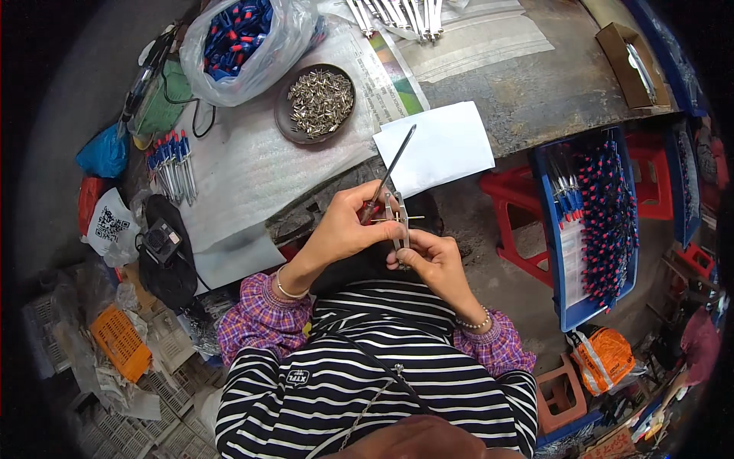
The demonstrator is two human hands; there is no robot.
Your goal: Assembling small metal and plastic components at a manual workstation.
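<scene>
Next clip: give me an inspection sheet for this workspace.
Surface: worn table, foam sheet, white paper.
Job's things: left hand holds a thin screwdriver; right hand holds a metal compass.
Clutter: bowl of metal parts, bag of blue-red pieces, finished compasses.
Grip: both hands closed on their tools.
Cables: black cord.
Surroundings: blue tray, red stools.

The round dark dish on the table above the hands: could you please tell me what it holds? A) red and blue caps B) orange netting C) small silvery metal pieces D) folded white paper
C: the round dark dish is heaped with small silvery metal pieces.
</scene>
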